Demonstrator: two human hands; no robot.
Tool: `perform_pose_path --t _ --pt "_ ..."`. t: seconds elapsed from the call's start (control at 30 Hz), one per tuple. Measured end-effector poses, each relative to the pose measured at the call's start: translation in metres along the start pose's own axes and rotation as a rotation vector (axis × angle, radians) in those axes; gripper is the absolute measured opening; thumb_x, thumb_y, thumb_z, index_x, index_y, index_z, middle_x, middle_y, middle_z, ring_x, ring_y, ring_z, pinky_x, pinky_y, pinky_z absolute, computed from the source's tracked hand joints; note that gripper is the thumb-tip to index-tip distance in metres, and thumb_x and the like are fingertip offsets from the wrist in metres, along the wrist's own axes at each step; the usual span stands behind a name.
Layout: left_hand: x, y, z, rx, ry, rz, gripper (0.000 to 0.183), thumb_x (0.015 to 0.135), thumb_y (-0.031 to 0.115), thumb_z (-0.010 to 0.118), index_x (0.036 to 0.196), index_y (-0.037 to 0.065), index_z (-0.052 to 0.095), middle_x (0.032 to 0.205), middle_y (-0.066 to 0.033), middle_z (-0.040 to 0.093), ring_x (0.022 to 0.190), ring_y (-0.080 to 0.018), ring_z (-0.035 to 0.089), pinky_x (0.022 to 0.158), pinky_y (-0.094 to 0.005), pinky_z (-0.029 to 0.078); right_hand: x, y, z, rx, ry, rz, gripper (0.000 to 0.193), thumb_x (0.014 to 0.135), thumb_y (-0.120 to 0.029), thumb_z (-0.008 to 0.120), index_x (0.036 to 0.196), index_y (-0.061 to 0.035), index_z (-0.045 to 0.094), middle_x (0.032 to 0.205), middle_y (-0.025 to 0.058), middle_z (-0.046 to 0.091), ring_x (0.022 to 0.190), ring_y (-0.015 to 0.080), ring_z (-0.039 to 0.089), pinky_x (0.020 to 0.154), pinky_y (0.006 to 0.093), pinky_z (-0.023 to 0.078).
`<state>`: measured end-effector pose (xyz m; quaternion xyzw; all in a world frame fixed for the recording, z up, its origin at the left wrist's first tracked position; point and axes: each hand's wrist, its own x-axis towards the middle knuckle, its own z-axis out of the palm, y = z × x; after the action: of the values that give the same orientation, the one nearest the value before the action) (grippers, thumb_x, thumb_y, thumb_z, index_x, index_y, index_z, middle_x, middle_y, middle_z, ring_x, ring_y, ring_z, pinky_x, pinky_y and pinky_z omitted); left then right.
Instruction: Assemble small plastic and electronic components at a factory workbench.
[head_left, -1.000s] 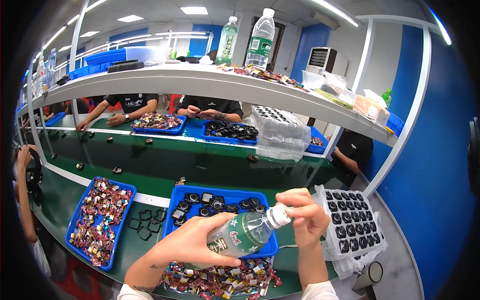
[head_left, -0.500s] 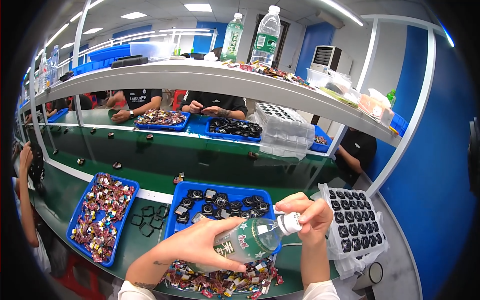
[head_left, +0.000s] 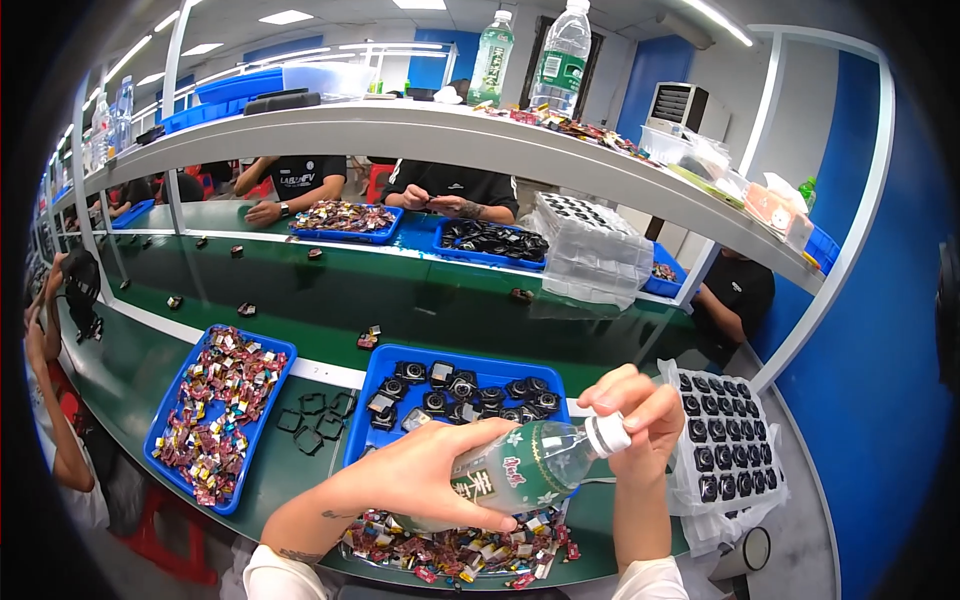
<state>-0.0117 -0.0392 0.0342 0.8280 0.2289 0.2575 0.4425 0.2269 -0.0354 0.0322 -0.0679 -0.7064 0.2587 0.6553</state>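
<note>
The bottle (head_left: pixel 535 465) is up in the air, tilted, its neck pointing right, held over the near right corner of the middle blue tray (head_left: pixel 480 362)! The left hand (head_left: pixel 425 470) is wrapped around its body, thumb along the near side, while the right hand (head_left: pixel 645 410) grips the white cap (head_left: pixel 607 435) with bent fingers. The cap sits on the neck; whether it's loose, I can't tell. Against 1 second ago, the same 2 grips, but the cap has shifted from the tray's right edge to just beyond it, and it shows more fully. The whole view has swung left too, so the green table (head_left: pixel 290 480) sits further right. Small colourful pieces (head_left: pixel 470 560) lie heaped along its near edge. Black frames (head_left: pixel 315 420) stay put between the middle tray and the left blue tray (head_left: pixel 266 430). And across the table, a co-worker in a dark shirt (head_left: pixel 310 180) has lifted 1 arm off the far surface, the other hand staying down!
</note>
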Motion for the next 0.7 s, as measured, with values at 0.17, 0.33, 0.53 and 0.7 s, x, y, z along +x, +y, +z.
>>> perform_pose_path --t 0.17,0.33,0.53,0.7 --pt "0.0 0.005 0.002 0.052 0.014 -0.033 0.08 0.065 0.038 0.083 0.13 0.004 0.05 0.106 -0.0169 0.068 0.098 -0.0282 0.067 0.086 -0.0364 0.05 0.0 0.007 -0.004 0.059 -0.054 -0.114 0.025 0.089 -0.031 0.068 0.092 -0.0072 0.06 0.103 0.0222 0.062 0.093 0.0261 0.057 0.078 0.0373 0.05" --pt "0.0 0.005 0.004 0.065 0.008 0.011 0.08 0.066 0.04 0.082 0.13 0.005 0.05 0.106 -0.017 0.068 0.099 -0.0295 0.067 0.085 -0.0367 0.05 0.001 0.006 -0.004 0.006 -0.06 -0.078 0.028 0.085 -0.037 0.07 0.085 -0.0122 0.056 0.091 0.008 0.059 0.083 0.0183 0.05 0.077 0.0375 0.051" --pt "-0.001 0.001 0.001 -0.015 0.016 0.044 0.079 0.066 0.04 0.082 0.129 0.004 0.05 0.104 -0.0172 0.068 0.097 -0.0286 0.067 0.084 -0.0359 0.05 -0.004 0.002 -0.002 0.101 0.01 0.077 0.04 0.075 -0.045 0.078 0.09 -0.0123 0.059 0.097 0.0109 0.061 0.087 0.0192 0.053 0.086 0.0391 0.049" --pt "-0.001 0.002 0.001 -0.054 -0.082 0.039 0.078 0.066 0.038 0.082 0.129 0.004 0.05 0.105 -0.0158 0.068 0.097 -0.0259 0.067 0.085 -0.0346 0.05 -0.001 0.0 -0.003 0.146 -0.069 -0.008 0.019 0.085 -0.03 0.071 0.086 -0.0155 0.059 0.096 0.0039 0.061 0.1 0.0232 0.051 0.098 0.0506 0.044"
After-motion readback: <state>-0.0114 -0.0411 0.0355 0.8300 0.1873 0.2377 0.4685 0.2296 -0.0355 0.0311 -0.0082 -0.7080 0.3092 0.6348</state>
